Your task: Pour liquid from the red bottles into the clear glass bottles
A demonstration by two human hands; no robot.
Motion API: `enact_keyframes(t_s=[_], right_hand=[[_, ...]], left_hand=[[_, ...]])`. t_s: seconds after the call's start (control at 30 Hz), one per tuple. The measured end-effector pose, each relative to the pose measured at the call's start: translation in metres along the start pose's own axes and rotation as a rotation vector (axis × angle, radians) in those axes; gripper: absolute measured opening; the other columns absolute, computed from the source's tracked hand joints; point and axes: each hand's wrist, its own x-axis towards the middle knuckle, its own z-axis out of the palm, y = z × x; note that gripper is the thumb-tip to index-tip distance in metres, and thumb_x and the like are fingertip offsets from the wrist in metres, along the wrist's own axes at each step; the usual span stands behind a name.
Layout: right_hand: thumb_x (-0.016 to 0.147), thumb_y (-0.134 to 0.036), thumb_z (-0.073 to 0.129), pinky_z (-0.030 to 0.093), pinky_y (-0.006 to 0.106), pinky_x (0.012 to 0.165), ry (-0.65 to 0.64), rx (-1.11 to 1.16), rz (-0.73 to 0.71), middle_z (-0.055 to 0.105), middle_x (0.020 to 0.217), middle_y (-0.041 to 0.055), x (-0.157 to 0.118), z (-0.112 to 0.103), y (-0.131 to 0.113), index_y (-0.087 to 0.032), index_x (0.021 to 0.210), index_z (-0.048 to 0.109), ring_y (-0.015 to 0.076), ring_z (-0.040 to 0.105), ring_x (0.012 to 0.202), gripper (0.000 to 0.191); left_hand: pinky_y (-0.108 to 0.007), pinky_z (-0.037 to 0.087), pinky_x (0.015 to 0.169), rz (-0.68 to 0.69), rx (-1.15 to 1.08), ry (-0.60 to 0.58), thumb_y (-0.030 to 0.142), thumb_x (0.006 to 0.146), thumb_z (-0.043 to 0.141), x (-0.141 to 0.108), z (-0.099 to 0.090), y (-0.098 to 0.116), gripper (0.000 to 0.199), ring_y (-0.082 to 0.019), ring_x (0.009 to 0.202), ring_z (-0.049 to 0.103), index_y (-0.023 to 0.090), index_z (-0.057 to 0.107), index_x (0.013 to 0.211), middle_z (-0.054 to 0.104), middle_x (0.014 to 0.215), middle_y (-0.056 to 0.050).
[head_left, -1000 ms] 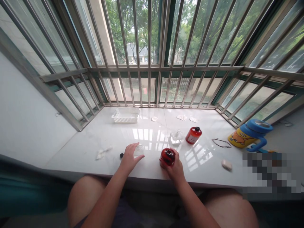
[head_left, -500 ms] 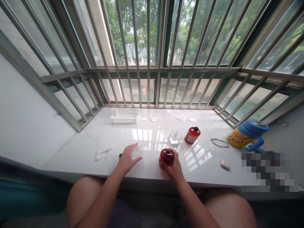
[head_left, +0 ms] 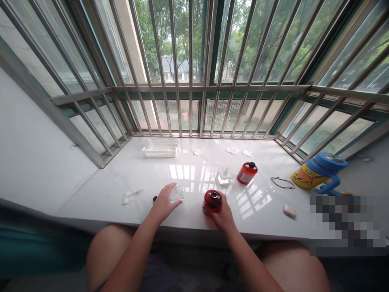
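Note:
My left hand (head_left: 165,204) curls around a small clear square glass container (head_left: 176,194), thumb on the near side and fingers on the far side. A small black cap (head_left: 154,199) lies just left of that hand, partly hidden by it. My right hand (head_left: 224,213) grips a red see-through bottle (head_left: 212,200) from its right side. The bottle has no cap on, and its round mouth faces up toward me. Behind it stand a second clear square glass jar (head_left: 225,176) and another red bottle (head_left: 247,173) with a black cap and a label.
A white plastic basket (head_left: 160,148) stands at the back left of the white sill (head_left: 194,221). Crumpled tissue (head_left: 132,196) lies at left. To the right are a looped cord (head_left: 282,183), a pale soap-like block (head_left: 289,210) and a blue-and-yellow mug (head_left: 316,172). Metal bars (head_left: 209,87) line the window.
The red bottle in my right hand has tipped and shifted slightly to the left. My left hand keeps its place at the clear glass container.

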Motion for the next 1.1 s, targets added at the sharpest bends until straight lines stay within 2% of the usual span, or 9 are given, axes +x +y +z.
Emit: enact_keyframes(t_s=[0.13, 0.37, 0.5, 0.8, 0.97, 1.1], right_hand=[[0.081, -0.056, 0.088, 0.061, 0.054, 0.099, 0.015, 0.000, 0.024, 0.075, 0.123, 0.0097, -0.001, 0.000, 0.000, -0.029, 0.140, 0.051, 0.0319, 0.076, 0.108, 0.075], [0.081, -0.057, 0.088, 0.061, 0.055, 0.101, 0.011, 0.001, -0.002, 0.072, 0.130, 0.0122, 0.000, 0.003, 0.006, -0.028, 0.143, 0.048, 0.0316, 0.075, 0.113, 0.080], [0.079, -0.056, 0.090, 0.059, 0.054, 0.105, -0.008, -0.011, -0.040, 0.069, 0.136, 0.0139, 0.002, 0.003, 0.007, -0.027, 0.146, 0.044, 0.0319, 0.073, 0.118, 0.086], [0.073, -0.050, 0.095, 0.053, 0.058, 0.115, -0.064, 0.040, -0.086, 0.063, 0.148, 0.0156, 0.003, 0.002, 0.008, -0.028, 0.153, 0.041, 0.0354, 0.066, 0.134, 0.099], [0.070, -0.048, 0.099, 0.051, 0.059, 0.117, -0.098, 0.111, -0.086, 0.056, 0.156, 0.0143, 0.004, 0.002, 0.014, -0.033, 0.161, 0.034, 0.0344, 0.063, 0.139, 0.113], [0.073, -0.049, 0.097, 0.047, 0.060, 0.121, -0.091, 0.099, -0.093, 0.055, 0.158, 0.0139, 0.005, 0.003, 0.016, -0.033, 0.160, 0.036, 0.0340, 0.060, 0.143, 0.108]], left_hand=[[-0.053, 0.046, 0.126, -0.004, -0.016, 0.008, 0.031, 0.085, 0.081, 0.001, -0.001, 0.000, 0.066, -0.033, 0.146, 0.059, 0.026, 0.059, 0.147, 0.062, 0.155, -0.011], [-0.051, 0.054, 0.118, -0.161, -0.174, 0.016, 0.036, 0.075, 0.091, 0.004, -0.003, 0.004, 0.067, -0.032, 0.131, 0.069, 0.025, 0.066, 0.136, 0.070, 0.144, -0.009], [-0.053, 0.056, 0.116, -0.227, -0.264, 0.023, 0.039, 0.070, 0.096, 0.002, -0.010, 0.016, 0.074, -0.034, 0.130, 0.070, 0.025, 0.066, 0.136, 0.072, 0.141, -0.010], [-0.053, 0.054, 0.120, -0.148, -0.288, 0.001, 0.042, 0.070, 0.098, -0.013, -0.043, 0.063, 0.084, -0.033, 0.131, 0.070, 0.028, 0.061, 0.144, 0.072, 0.139, -0.008], [-0.055, 0.054, 0.120, -0.134, -0.310, 0.008, 0.041, 0.068, 0.099, -0.019, -0.049, 0.075, 0.085, -0.033, 0.129, 0.071, 0.028, 0.061, 0.144, 0.073, 0.137, -0.008], [-0.054, 0.054, 0.119, -0.114, -0.288, 0.020, 0.042, 0.068, 0.099, -0.023, -0.051, 0.080, 0.085, -0.034, 0.128, 0.072, 0.028, 0.062, 0.143, 0.073, 0.137, -0.008]])
